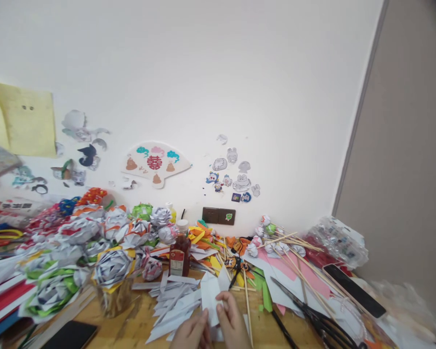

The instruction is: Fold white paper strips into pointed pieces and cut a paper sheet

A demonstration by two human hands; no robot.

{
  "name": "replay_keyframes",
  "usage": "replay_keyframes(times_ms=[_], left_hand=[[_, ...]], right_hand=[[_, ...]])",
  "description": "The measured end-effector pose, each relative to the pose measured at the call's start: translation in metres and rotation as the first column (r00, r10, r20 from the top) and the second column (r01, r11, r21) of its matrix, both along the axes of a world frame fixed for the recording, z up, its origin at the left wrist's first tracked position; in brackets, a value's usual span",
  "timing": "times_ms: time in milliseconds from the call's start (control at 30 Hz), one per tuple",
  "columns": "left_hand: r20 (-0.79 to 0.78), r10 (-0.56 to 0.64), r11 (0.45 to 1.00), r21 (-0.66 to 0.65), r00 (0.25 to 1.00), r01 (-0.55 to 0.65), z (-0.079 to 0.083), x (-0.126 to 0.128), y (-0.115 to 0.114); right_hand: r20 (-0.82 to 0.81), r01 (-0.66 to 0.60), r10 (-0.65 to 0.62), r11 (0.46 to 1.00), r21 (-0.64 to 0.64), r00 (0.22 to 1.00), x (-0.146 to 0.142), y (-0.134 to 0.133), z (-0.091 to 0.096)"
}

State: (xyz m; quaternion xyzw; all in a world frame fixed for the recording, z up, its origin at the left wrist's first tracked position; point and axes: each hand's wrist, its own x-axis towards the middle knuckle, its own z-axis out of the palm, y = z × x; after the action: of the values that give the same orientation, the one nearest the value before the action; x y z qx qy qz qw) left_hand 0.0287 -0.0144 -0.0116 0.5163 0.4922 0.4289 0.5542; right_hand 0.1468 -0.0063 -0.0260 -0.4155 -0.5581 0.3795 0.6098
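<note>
Between my two hands, low in the head view, is a folded piece of white paper point(210, 293). My left hand point(193, 332) pinches its lower left edge, with the fingers closed. On the right side, the thumb and curled fingers of my right hand point(232, 320) press on the same paper. Just left of it lies a pile of folded white paper strips point(176, 300), partly hidden by my left hand. A thin wooden stick point(247, 308) runs along the table to the right of my right hand.
Behind the strips stands a red-brown bottle point(179, 254). Many paper flowers point(116, 266) crowd the left, one in a glass jar point(112, 300). Black scissors point(312, 315) and a phone point(354, 291) lie right; another dark phone point(70, 334) lies front left. A wall point(276, 97) rises behind.
</note>
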Motion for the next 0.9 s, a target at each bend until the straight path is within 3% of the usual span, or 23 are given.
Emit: replay_keyframes(times_ms=[167,300,533,900], left_hand=[[0.076,-0.060,0.989,-0.131,0.995,0.069,0.001,-0.001,0.003],[0.135,-0.086,0.990,-0.104,0.987,0.100,0.006,-0.008,0.007],[0.218,-0.118,0.986,-0.086,0.969,0.139,0.002,-0.015,0.011],[0.277,-0.191,0.968,-0.105,0.942,0.227,0.006,-0.021,0.011]], right_hand=[[0.140,-0.103,0.102,0.995,0.003,0.985,0.003,-0.012,0.009],[0.179,-0.209,0.211,0.977,-0.034,0.961,0.008,-0.019,0.016],[0.314,-0.147,0.142,0.989,-0.007,0.939,0.007,-0.014,0.003],[0.273,-0.120,0.117,0.993,-0.007,0.955,0.004,-0.011,0.004]])
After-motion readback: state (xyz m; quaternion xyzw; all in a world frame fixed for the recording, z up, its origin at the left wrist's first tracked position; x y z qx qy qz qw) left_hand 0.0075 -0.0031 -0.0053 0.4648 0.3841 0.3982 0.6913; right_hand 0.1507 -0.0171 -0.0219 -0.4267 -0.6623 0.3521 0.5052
